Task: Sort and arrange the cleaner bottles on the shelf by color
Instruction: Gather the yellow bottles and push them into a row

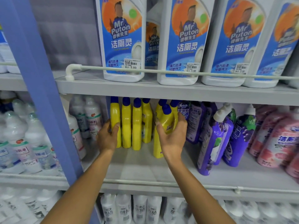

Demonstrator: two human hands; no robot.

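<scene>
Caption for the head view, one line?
Left hand grips the leftmost yellow bottle; right hand holds a second yellow bottle beside purple bottles.

Head view, close, facing the middle shelf (pixel 145 165) straight on

7 yellow bottles (pixel 136 126), 2 hands (pixel 107 136), 1 blue upright (pixel 40 94)

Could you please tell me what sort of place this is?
Most likely a shop's cleaning-products aisle: grey metal shelves hold rows of identical yellow blue-capped bottles, and white price stickers reading 5.00 sit on the large white blue-labelled bottles above.
</scene>
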